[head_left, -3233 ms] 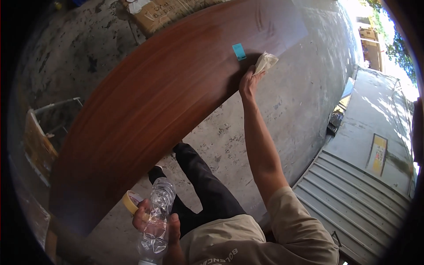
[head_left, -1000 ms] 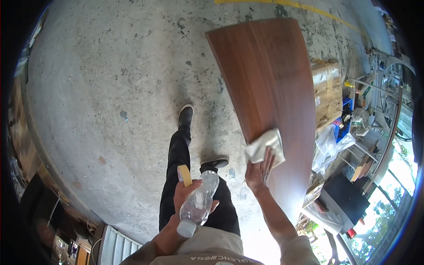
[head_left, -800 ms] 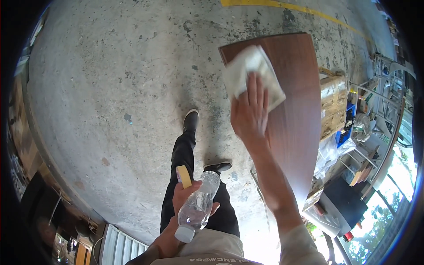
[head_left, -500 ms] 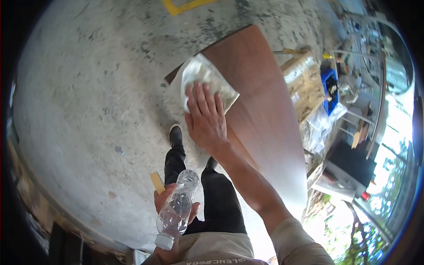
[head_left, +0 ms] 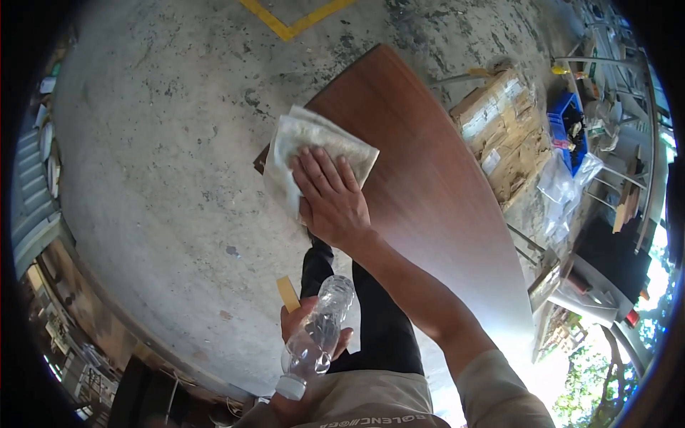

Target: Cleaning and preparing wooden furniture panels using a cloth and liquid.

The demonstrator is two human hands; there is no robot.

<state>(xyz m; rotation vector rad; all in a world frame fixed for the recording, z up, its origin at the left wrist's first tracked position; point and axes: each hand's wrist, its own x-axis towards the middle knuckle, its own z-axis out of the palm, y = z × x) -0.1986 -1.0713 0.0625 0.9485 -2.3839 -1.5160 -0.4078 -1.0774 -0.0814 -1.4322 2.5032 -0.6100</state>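
Note:
My right hand (head_left: 330,192) lies palm down with its fingers stretched out on a folded, stained whitish cloth (head_left: 289,139). That cloth rests at the left edge of a reddish-brown wooden panel (head_left: 421,157), partly hanging past it. Down by my waist, my left hand (head_left: 344,342) is wrapped round a clear plastic bottle (head_left: 330,307), tilted with its white cap toward me. A small flat tan strip (head_left: 287,292) sticks up from the same hand, beyond the fingers. Part of the left hand is hidden behind the bottle.
Right of the panel lies a worn wooden slab (head_left: 499,132), and beyond it a blue crate (head_left: 569,132) holding odds and ends. Clear plastic sheeting (head_left: 564,185) hangs near metal racks. Yellow tape (head_left: 289,32) marks the stained concrete floor ahead.
My right hand and the cloth have slid slightly down and left relative to the panel's edge. The view has shifted. My left hand still holds the bottle and strip.

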